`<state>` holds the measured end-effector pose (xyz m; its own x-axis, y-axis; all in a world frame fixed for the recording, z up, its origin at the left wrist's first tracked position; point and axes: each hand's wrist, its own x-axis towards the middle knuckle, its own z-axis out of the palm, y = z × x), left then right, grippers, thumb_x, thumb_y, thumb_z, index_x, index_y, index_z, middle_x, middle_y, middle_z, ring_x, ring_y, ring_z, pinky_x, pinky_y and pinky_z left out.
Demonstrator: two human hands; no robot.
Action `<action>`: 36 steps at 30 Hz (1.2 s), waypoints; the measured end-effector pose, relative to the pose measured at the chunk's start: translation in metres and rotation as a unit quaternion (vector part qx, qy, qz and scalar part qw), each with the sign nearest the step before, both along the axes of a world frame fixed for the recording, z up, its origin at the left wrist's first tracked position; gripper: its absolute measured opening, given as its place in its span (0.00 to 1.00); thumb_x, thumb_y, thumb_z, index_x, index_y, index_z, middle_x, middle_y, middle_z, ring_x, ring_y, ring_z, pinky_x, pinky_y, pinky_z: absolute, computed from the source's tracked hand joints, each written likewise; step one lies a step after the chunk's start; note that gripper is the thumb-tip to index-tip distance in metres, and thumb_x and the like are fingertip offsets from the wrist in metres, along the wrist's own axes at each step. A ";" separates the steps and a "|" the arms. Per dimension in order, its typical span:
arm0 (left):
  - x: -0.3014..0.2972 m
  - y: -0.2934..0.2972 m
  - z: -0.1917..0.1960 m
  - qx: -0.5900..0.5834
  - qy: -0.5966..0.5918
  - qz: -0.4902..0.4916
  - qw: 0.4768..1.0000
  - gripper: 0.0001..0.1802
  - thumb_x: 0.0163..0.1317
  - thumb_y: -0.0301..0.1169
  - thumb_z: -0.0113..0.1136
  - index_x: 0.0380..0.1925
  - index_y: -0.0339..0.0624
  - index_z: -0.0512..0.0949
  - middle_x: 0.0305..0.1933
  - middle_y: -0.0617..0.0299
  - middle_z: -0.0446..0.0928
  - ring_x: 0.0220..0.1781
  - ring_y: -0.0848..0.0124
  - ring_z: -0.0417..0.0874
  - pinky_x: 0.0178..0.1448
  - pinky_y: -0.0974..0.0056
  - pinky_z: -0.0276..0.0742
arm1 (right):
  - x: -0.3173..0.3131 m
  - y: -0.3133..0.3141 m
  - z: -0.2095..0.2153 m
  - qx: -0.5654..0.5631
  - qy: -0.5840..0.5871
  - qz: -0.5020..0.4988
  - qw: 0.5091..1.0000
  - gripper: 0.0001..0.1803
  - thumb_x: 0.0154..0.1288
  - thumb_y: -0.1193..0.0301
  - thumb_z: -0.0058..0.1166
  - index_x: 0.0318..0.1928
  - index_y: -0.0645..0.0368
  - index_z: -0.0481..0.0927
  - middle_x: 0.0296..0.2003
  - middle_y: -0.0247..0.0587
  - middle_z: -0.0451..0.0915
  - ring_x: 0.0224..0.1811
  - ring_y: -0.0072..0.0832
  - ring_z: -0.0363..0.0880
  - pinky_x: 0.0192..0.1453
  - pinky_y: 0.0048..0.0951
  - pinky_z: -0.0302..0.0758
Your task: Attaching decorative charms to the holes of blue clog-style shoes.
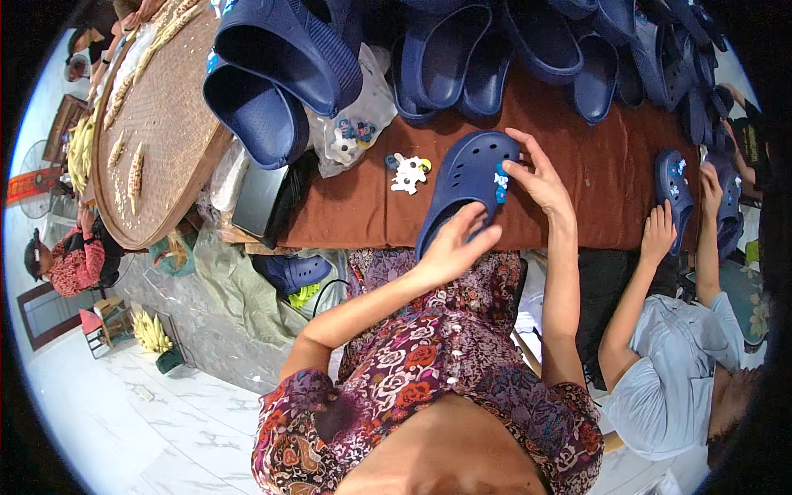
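Note:
A navy blue clog with round holes lies over the brown cloth in front of me, its toe pointing away. My left hand is at the clog's foot opening, fingers curled over its edge and partly hidden inside. My right hand grips the toe's right side, with its thumb against a blue and white shoe charm fixed there. Left of the clog lies a small group of loose charms, white, blue and yellow-green. Beyond them sits a clear plastic bag holding more charms.
Many navy clogs are piled along the table's far side. A large woven tray with corn cobs stands at left, near a dark flat device. At right, a co-worker handles another charm-decorated clog.

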<state>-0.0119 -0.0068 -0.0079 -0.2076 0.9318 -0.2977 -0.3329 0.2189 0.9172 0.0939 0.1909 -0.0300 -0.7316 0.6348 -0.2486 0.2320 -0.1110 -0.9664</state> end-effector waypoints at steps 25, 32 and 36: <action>-0.142 0.000 -0.031 -0.035 0.567 0.139 0.811 0.09 0.59 0.28 0.66 0.39 0.38 0.81 0.32 0.56 0.81 0.31 0.65 0.83 0.39 0.62 0.78 | 0.008 -0.027 -0.001 0.098 -0.007 -0.150 0.984 0.16 0.71 0.73 0.55 0.57 0.62 0.76 0.52 0.39 0.79 0.52 0.24 0.77 0.56 0.26 0.77; -0.099 0.059 0.034 0.203 0.501 0.097 0.835 0.08 0.56 0.22 0.69 0.36 0.39 0.83 0.34 0.60 0.82 0.31 0.74 0.82 0.34 0.68 0.78 | -0.022 -0.028 0.037 0.071 0.087 -0.074 0.991 0.14 0.73 0.68 0.54 0.54 0.60 0.78 0.39 0.33 0.82 0.42 0.17 0.78 0.46 0.21 0.76; -0.084 0.086 0.029 0.282 0.544 0.062 0.788 0.10 0.49 0.20 0.69 0.32 0.41 0.82 0.35 0.60 0.82 0.36 0.61 0.82 0.39 0.61 0.79 | -0.027 -0.022 0.039 -0.029 0.066 -0.060 0.996 0.13 0.72 0.65 0.55 0.49 0.60 0.78 0.37 0.31 0.82 0.39 0.16 0.78 0.43 0.19 0.75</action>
